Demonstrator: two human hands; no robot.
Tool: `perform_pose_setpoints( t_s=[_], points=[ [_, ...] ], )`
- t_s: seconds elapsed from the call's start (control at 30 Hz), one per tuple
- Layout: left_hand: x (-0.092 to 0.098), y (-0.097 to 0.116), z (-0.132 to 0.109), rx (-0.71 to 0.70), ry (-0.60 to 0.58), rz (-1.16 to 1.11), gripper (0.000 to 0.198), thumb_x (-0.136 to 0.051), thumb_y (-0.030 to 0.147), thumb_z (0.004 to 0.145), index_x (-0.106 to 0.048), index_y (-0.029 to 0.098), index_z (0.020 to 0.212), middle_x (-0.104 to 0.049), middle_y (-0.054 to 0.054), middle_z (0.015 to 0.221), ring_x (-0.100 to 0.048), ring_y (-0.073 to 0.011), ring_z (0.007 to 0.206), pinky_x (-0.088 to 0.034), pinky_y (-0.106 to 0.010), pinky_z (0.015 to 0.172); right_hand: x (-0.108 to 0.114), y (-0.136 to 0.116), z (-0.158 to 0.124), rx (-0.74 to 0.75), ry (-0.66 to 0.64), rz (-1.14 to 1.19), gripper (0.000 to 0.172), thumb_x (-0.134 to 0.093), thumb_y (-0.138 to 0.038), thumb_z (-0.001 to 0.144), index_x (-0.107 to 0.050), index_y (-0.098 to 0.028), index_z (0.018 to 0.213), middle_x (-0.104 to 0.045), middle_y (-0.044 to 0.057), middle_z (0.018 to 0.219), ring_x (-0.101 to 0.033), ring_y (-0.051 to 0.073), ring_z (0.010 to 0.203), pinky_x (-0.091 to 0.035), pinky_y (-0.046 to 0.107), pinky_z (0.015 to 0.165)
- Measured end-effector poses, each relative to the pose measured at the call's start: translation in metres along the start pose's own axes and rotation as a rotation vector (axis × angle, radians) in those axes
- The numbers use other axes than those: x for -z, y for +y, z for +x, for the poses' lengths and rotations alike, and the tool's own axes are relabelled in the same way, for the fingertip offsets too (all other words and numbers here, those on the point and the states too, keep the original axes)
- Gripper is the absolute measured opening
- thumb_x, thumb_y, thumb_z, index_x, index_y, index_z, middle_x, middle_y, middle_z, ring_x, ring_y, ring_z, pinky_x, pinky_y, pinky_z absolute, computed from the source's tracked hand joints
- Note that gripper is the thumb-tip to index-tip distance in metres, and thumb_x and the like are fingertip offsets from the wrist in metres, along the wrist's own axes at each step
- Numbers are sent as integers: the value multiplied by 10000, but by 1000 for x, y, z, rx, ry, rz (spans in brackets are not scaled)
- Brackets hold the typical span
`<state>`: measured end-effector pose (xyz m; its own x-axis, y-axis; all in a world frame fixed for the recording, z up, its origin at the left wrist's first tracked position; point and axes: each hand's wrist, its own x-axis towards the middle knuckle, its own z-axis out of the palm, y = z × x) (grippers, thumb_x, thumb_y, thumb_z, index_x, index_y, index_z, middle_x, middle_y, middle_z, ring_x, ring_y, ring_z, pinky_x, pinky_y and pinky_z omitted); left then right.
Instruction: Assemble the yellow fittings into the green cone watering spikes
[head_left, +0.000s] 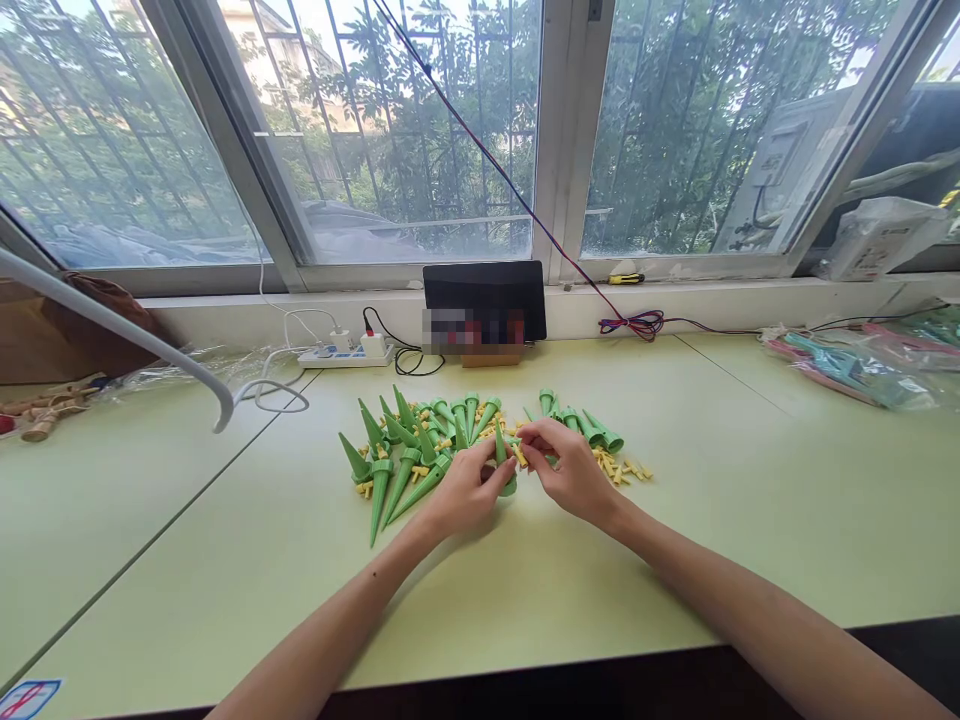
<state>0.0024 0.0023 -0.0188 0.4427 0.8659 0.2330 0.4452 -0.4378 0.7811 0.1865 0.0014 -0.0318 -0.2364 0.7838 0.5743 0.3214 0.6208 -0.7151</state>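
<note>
My left hand (469, 488) is closed around a green plastic spike (501, 445), which points upward with its wide end low. Between the thumb and fingers of my right hand (566, 468) is a small yellow plastic piece (520, 456), close against the spike's side. Whether the two touch I cannot tell. To the left and behind lies a group of green spikes (381, 490) with yellow pieces among them. More green spikes (592, 430) lie behind my right hand, and loose yellow pieces (619, 468) are scattered at its right.
A dark tablet (486, 295) leans at the window sill. A power strip (345, 355) with cables is at the back left, and a white curved tube (150, 345) reaches in from the left. Plastic bags (855, 370) lie at the right, a yellow cutter (626, 279) on the sill.
</note>
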Motion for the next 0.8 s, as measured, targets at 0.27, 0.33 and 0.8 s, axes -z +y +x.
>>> perform_pose_setpoints(
  t_s=[0.27, 0.33, 0.8],
  points=[
    [2, -1, 2, 16, 1, -151, 275, -529, 431, 936, -554, 167, 862, -455, 39, 661, -341, -88, 539, -282, -218, 482, 0, -4, 1, 1, -9, 63, 77, -531, -193, 949, -592, -205, 995, -599, 58, 919, -636, 164, 767, -566, 306, 712],
    [1, -3, 2, 9, 18, -141, 275, -536, 433, 934, -537, 172, 848, -417, 49, 647, -317, -84, 529, -269, -218, 473, 0, -4, 0, 4, -17, 85, 80, -534, -198, 952, -589, -207, 1009, -599, 53, 916, -638, 156, 746, -572, 308, 709],
    [2, 3, 2, 12, 16, -202, 333, -555, 469, 909, -483, 171, 780, -366, 51, 653, -298, -73, 534, -246, -207, 459, -4, 1, -2, -8, -33, 119, 132, -557, -211, 937, -581, -212, 1067, -617, 53, 915, -650, 160, 748, -591, 310, 706]
  ],
)
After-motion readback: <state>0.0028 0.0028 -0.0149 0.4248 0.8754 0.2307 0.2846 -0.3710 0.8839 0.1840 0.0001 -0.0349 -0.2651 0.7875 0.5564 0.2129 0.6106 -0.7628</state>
